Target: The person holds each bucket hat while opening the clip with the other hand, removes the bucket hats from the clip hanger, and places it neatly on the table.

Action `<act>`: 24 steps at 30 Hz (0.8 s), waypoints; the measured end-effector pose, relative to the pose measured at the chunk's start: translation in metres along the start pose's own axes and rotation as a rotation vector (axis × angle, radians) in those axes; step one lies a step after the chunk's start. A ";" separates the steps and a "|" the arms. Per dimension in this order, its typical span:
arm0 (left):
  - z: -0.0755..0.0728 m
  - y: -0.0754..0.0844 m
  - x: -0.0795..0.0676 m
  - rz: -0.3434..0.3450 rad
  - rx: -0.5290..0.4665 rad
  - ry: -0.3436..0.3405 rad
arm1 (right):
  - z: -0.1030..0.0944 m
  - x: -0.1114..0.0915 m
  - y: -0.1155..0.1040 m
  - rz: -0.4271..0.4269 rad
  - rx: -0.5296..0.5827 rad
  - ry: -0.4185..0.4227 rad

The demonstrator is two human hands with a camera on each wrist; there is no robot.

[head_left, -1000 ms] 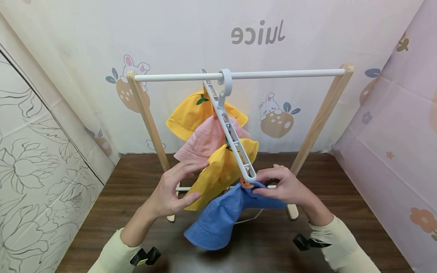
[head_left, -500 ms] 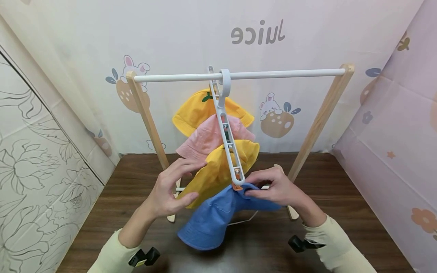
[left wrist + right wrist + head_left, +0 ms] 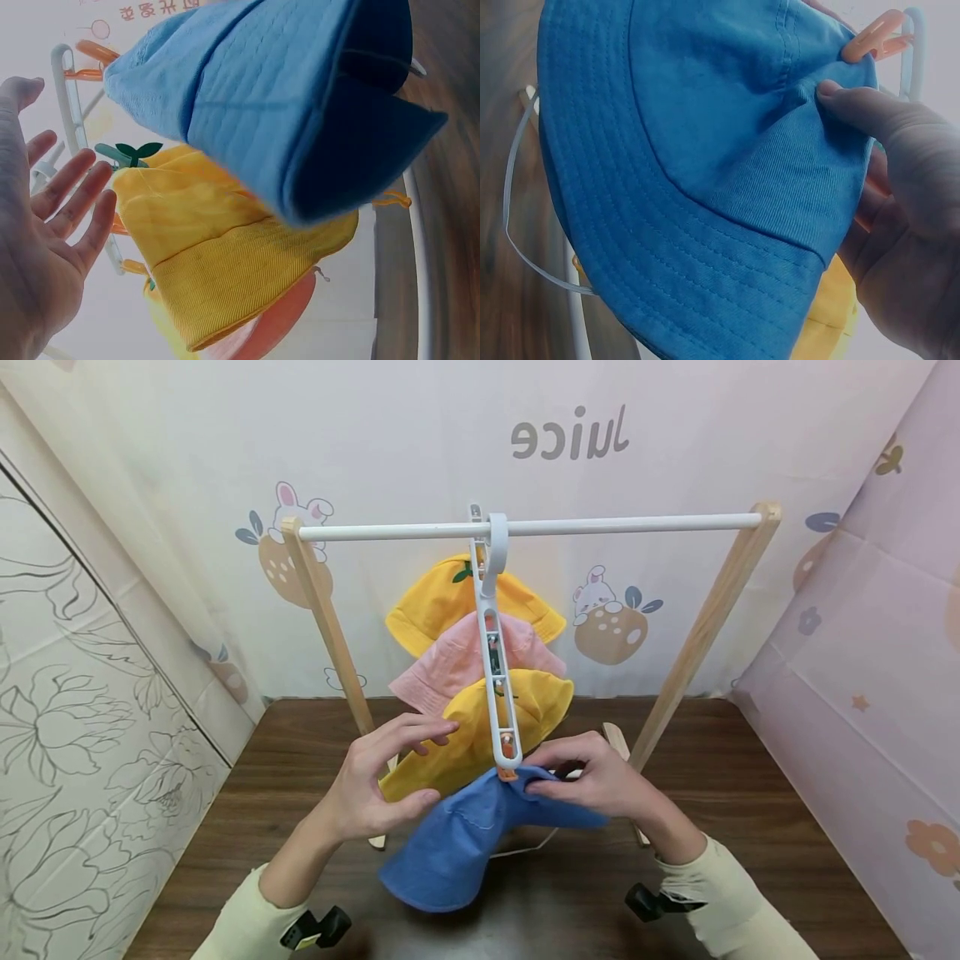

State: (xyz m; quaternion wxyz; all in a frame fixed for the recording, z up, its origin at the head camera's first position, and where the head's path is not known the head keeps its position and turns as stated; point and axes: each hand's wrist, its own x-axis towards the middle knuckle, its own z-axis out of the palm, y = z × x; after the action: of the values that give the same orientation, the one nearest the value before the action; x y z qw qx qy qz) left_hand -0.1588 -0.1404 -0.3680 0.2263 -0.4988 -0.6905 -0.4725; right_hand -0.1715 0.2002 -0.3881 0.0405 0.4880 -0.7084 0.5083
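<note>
A blue bucket hat (image 3: 450, 839) hangs by its crown from an orange clip (image 3: 874, 36) at the near end of a white hanger (image 3: 497, 672). My right hand (image 3: 592, 777) pinches the hat's crown beside that clip, thumb on the near side in the right wrist view. To the left, my left hand (image 3: 386, 777) holds nothing, its fingers spread near the nearer yellow hat (image 3: 232, 240). Behind that hat a pink hat (image 3: 450, 660) and another yellow hat (image 3: 427, 602) hang from the same hanger. In the left wrist view a green leaf sprout (image 3: 135, 152) tops the nearer yellow hat.
The hanger hooks over the white rail (image 3: 637, 525) of a rack with wooden legs (image 3: 705, 635). The rack stands on a dark wooden table (image 3: 750, 827). Printed curtains (image 3: 420, 435) close off the back and sides. A thin white cord (image 3: 508, 202) dangles from the blue hat.
The hanger's near end has swung left, so it points almost straight toward me. My right hand has moved left with the blue hat. My left hand has stayed almost in place.
</note>
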 end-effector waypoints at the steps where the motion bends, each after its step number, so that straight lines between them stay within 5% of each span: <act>1: 0.000 0.000 0.000 0.001 -0.005 0.000 | 0.001 0.001 0.000 0.002 -0.002 0.001; 7: 0.001 0.000 0.001 -0.012 -0.075 -0.019 | 0.005 0.004 -0.003 0.031 -0.013 0.008; 16: 0.006 0.008 0.004 -0.156 -0.182 -0.055 | 0.009 0.006 -0.003 0.027 -0.017 0.002; 24: 0.015 0.011 0.013 -0.213 -0.190 -0.070 | 0.011 0.005 -0.002 0.033 -0.013 -0.007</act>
State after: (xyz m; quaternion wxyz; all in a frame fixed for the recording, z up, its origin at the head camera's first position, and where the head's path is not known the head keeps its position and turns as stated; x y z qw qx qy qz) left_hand -0.1514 -0.1203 -0.3598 0.1024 -0.4580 -0.6990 -0.5395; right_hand -0.1682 0.1884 -0.3894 0.0328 0.4778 -0.7199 0.5023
